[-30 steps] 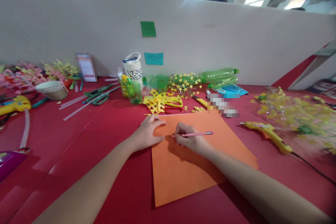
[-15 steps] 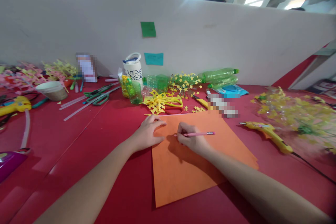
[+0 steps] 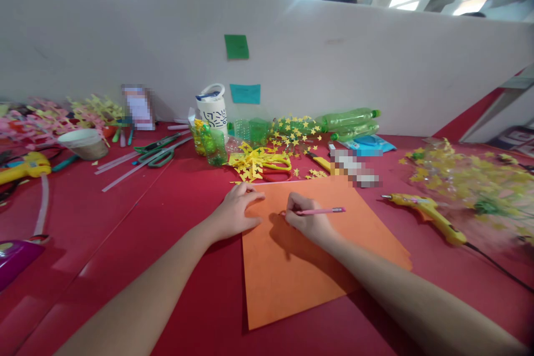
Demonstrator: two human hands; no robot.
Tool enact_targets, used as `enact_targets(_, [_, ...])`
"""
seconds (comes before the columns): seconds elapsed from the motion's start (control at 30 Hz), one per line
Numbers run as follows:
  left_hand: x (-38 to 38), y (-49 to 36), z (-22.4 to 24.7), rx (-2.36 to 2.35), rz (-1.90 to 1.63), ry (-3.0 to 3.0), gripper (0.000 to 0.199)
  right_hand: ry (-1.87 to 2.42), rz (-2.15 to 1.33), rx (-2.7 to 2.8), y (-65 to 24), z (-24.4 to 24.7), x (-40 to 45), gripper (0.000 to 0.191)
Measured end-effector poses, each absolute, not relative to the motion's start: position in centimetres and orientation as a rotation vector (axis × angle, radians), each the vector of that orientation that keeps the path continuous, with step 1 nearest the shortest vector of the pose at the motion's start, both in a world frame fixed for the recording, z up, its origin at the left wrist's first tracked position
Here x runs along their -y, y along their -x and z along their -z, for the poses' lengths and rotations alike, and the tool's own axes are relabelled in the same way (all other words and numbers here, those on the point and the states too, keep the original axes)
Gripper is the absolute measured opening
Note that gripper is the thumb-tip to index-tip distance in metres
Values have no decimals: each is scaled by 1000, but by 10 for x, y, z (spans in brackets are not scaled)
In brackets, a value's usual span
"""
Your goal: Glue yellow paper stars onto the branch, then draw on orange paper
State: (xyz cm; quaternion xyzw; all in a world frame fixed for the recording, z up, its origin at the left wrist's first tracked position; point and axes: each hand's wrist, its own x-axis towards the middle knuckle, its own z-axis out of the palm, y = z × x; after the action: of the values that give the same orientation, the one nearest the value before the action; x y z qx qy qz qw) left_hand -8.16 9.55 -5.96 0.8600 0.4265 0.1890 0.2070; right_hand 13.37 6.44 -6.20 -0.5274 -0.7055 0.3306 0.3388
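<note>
An orange sheet (image 3: 287, 283) lies on the red table (image 3: 200, 300). My left hand (image 3: 240, 209) rests on its upper left edge, fingers apart and holding nothing. Over the upper middle of the sheet, my right hand (image 3: 306, 217) is closed round a pink pencil (image 3: 321, 211), its tip down at the paper and its eraser end pointing right. Small faint marks show near the tip, too small to make out. Just beyond the sheet are yellow star-punched scraps (image 3: 246, 166) and yellow-handled scissors (image 3: 279, 164).
A yellow glue gun (image 3: 434, 217) with a black cord lies right of the sheet, near yellow star decorations (image 3: 471, 178). Behind stand a white cup (image 3: 212, 111) and green bottles (image 3: 350, 119). Green-handled scissors (image 3: 161, 157), glue sticks and a white tub (image 3: 85, 144) are at left.
My right hand and the pencil have shifted slightly to the right over the sheet. My left hand stays in place on its edge.
</note>
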Motion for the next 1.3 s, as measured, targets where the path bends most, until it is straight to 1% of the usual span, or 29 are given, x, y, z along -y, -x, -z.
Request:
enact_targets(0.4, [-96,82,61,-1186,-526,-2401,47,1246,-844,1937,-132,65,-62,15])
enact_targets(1.07, [-96,81,61,-1177,-522,-2419,49,1172,-918,2016,-131,59,-56,13])
enact_targets(1.2, [-94,80,59,-1180,-555,-2421,45,1148,-926,2008,-131,61,-58,14])
enact_targets(1.3, [-94,79,58,-1138,-621,-2415,30,1162,-1021,1935,-132,61,-60,13])
